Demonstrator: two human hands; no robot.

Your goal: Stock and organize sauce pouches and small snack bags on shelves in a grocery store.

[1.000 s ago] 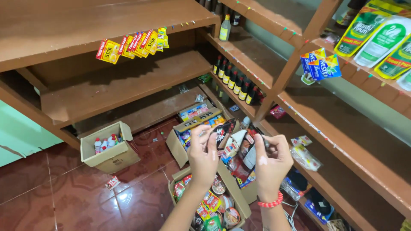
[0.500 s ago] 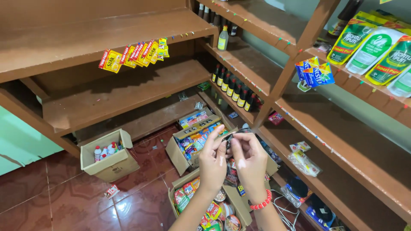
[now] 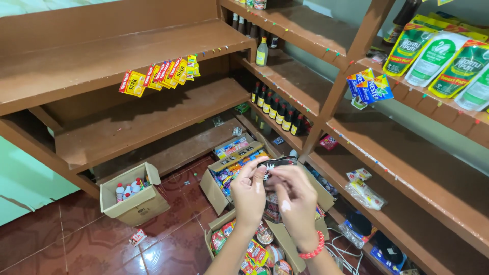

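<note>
dark sachet strip (image 3: 277, 164) – pinched between left hand (image 3: 248, 193), right hand (image 3: 295, 196)

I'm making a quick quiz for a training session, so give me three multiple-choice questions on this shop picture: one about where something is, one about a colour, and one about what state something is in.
1. Where does the small cardboard box of little bottles stand?
A. On the top shelf
B. On the red tiled floor
C. On a chair

2. What colour is the bracelet on the right hand's wrist?
A. Red
B. Blue
C. White

3. How do the hands hold the strip of dark sachets?
A. It lies untouched on the floor
B. Only the left hand grips it
C. Both hands pinch it near its top

Answers: 1 B, the box sits on the tiles below the wooden shelves. 2 A, the beads read plainly red. 3 C, the fingers of both hands meet at the strip's top edge.
</note>
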